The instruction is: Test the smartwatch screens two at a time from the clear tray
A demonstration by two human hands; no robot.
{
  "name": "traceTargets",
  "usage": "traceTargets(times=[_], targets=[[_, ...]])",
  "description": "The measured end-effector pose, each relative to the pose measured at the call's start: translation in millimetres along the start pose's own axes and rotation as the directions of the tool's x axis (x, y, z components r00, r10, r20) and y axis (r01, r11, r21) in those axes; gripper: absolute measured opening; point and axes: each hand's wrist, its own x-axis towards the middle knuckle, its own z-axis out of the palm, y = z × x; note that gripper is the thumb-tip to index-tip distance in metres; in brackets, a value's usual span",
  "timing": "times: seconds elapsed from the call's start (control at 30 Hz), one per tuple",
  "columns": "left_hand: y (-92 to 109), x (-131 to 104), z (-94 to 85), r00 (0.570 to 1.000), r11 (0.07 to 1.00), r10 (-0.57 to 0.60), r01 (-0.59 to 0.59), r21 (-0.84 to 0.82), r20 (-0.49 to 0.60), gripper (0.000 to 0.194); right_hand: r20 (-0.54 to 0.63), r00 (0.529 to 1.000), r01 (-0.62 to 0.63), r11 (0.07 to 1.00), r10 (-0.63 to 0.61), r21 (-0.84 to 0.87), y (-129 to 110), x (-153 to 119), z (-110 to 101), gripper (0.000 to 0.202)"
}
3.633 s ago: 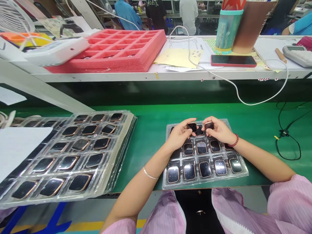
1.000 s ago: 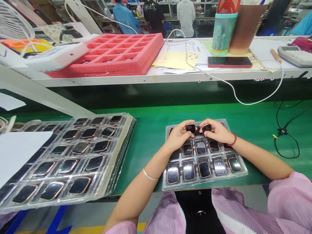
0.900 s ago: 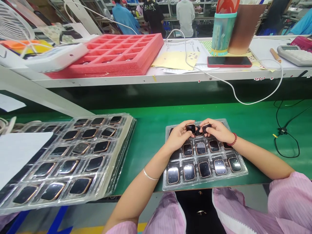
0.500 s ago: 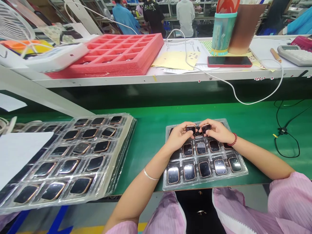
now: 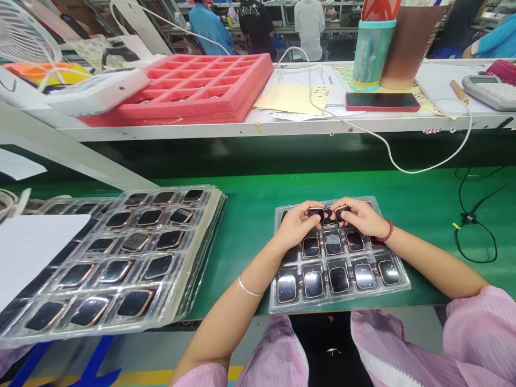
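My left hand [image 5: 297,224] pinches a dark-faced smartwatch case [image 5: 316,213] with a gold-coloured rim between thumb and fingers. A second smartwatch case [image 5: 342,213] is gripped by my right hand [image 5: 360,216], close beside the first. Both are over the back row of a clear plastic tray [image 5: 342,301], which lies on the green bench before me. Several more watch cases sit face up in the tray's pockets, such as a watch case [image 5: 338,279] in the front row. My hands hide part of the back rows.
On the left stands a stack of clear trays [image 5: 191,258] full of watch cases, with a white paper [image 5: 36,252] over part of it. The shelf above holds a red foam tray [image 5: 242,102], a phone [image 5: 382,101] and cups. A black cable [image 5: 468,217] lies at right.
The watch case in my right hand has tilted a little between the fingers. My left hand stays put, and the view has shifted slightly.
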Motion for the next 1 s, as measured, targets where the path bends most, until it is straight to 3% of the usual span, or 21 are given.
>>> traceTargets(times=[0.27, 0.5, 0.73, 1.0], targets=[[-2.0, 0.3, -1.4, 1.000, 1.000, -0.001, 0.001, 0.013, -0.002, 0.029, 0.031, 0.997, 0.070, 0.993, -0.067, -0.094, 1.9, -1.3, -2.1, 0.034], [-1.9, 0.5, 0.5, 1.000, 0.998, -0.008, 0.009, -0.064, 0.012, 0.043, 0.008, 0.993, 0.115, 0.984, -0.115, -0.139, -1.7, -1.5, -0.8, 0.023], [-7.5, 3.0, -2.9, 1.000, 1.000, -0.026, 0.026, 0.015, 0.000, 0.043, 0.026, 0.993, 0.117, 0.984, -0.115, -0.132, -3.7, -1.0, -0.8, 0.030], [-5.4, 1.9, -1.5, 1.000, 1.000, -0.008, 0.009, -0.027, 0.026, 0.047, 0.032, 0.993, 0.115, 0.984, -0.112, -0.135, -1.6, -1.1, -1.2, 0.031]])
